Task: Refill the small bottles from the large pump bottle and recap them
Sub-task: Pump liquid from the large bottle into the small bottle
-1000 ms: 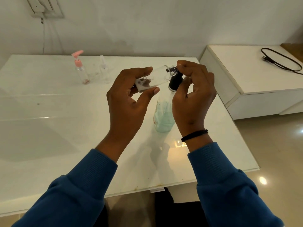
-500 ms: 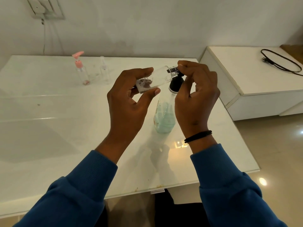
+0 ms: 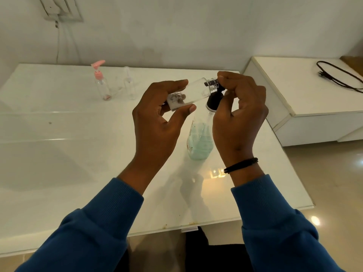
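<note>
The person's left hand point(image 3: 157, 122) grips a small clear plastic bottle point(image 3: 193, 93) by its base end, tilted nearly on its side in the air above the white glossy tabletop point(image 3: 59, 154), its open threaded neck turned toward the right. The right hand point(image 3: 238, 116) curls over the black pump head point(image 3: 215, 97) of the large clear pump bottle of pale blue-green liquid point(image 3: 200, 142), which stands on the tabletop just below both hands; the black nozzle sits inside the small bottle's mouth. The step in hand appears to be the filling itself. A little whitish residue lies at the small bottle's base, so it looks barely filled.

The next move likely calls for steady presses on the pump while the neck stays seated over the nozzle, then righting the bottle for its cap.

Compared with a second ago, little has changed: both hands hold the same grips, and the small bottle has shifted only slightly.

Farther back stand a small clear bottle with a pink pump top point(image 3: 102, 83) and another small clear bottle point(image 3: 130, 85), near each other.
</note>
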`<state>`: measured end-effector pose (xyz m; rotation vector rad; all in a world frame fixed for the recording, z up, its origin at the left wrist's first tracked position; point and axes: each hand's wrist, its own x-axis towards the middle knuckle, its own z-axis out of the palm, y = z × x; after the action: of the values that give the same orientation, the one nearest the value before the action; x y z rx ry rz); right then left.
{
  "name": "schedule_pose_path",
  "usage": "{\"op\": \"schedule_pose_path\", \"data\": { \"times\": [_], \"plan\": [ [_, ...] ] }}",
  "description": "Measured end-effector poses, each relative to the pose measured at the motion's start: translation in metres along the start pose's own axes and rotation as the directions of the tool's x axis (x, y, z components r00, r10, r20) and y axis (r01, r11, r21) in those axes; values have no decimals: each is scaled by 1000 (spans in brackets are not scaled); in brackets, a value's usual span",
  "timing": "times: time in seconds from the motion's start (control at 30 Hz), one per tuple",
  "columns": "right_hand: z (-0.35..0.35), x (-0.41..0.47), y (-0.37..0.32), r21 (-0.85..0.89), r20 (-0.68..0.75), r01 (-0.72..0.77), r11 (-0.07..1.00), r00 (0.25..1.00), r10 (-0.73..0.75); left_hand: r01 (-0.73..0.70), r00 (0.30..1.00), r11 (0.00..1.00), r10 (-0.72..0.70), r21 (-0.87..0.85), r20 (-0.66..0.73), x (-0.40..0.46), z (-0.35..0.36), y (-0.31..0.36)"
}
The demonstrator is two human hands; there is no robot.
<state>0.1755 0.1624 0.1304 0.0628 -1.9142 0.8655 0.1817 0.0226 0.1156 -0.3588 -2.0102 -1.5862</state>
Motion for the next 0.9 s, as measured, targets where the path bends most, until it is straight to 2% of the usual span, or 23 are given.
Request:
{"op": "schedule_pose_path", "data": {
  "times": [0.27, 0.5, 0.73, 0.9],
  "plan": [
    [1, -7, 7, 15, 5, -29, 999, 1000, 29, -3, 1000, 1000, 3, 10, 16, -4, 0, -1],
    [-1, -1, 1, -7, 16, 13, 1000, 1000, -13, 2, 1000, 1000, -2, 1, -7, 0, 0, 0],
    [2, -9, 4, -5, 11, -23, 1000, 1000, 23, -14, 1000, 1000, 14, 11, -3, -3, 0, 0],
    [-1, 2, -2, -31, 27, 3, 1000, 1000, -2, -17, 1000, 1000, 17, -3, -12, -1, 1, 0]
  ]
}}
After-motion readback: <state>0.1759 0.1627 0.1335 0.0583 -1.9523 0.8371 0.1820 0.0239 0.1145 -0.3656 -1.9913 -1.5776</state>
